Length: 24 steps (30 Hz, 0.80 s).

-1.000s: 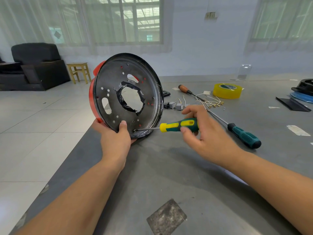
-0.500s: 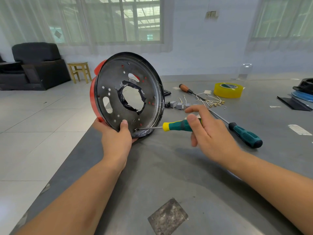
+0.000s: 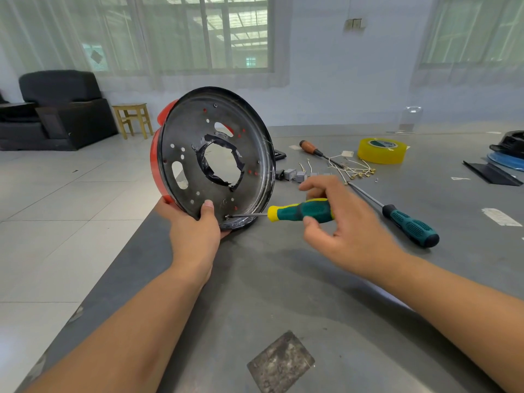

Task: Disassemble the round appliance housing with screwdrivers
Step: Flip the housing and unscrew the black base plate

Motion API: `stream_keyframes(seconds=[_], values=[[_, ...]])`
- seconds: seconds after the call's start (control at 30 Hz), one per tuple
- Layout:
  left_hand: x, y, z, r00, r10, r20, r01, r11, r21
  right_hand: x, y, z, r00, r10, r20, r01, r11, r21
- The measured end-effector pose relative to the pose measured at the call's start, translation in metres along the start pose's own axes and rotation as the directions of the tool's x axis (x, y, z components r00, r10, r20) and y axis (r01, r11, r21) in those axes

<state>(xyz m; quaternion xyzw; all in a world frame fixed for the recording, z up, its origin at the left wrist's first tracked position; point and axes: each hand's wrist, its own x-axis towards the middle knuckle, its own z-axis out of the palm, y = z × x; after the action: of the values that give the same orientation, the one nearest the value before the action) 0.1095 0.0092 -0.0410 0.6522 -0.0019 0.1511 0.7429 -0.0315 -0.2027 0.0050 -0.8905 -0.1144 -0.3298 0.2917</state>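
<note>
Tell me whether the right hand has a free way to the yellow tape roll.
Probably yes: the right hand would first drop its screwdriver; only loose wires lie before the tape roll.

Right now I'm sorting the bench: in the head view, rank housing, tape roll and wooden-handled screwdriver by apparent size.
1. Housing, though nearest the camera.
2 and 3. Tape roll and wooden-handled screwdriver: too close to rank.

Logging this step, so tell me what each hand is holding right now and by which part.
Left hand grips the round housing at its lower rim. Right hand pinches the yellow-green screwdriver by its handle.
</note>
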Motion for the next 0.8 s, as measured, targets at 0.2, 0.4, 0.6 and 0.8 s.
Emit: stream_keyframes(seconds=[0.2,0.4,0.6,0.8], values=[[0.002,-0.002,-0.001,1.000,0.006,-0.023,-0.005,1.000,0.022,0.005,0.011,0.000,0.960,0.279,0.010,-0.272,0.942,-0.195],[0.001,-0.003,0.000,1.000,0.005,-0.023,-0.005,1.000,0.023,0.001,0.007,0.000,0.999,-0.037,0.009,0.037,0.998,0.042],[0.001,-0.002,-0.001,1.000,0.005,-0.016,-0.005,1.000,0.022,0.004,0.011,0.004,0.969,0.244,-0.025,-0.244,0.970,0.004],[0.000,0.000,0.000,1.000,0.007,-0.006,-0.007,1.000,0.008,0.000,0.002,-0.002,0.999,0.040,-0.024,-0.039,0.997,0.065]])
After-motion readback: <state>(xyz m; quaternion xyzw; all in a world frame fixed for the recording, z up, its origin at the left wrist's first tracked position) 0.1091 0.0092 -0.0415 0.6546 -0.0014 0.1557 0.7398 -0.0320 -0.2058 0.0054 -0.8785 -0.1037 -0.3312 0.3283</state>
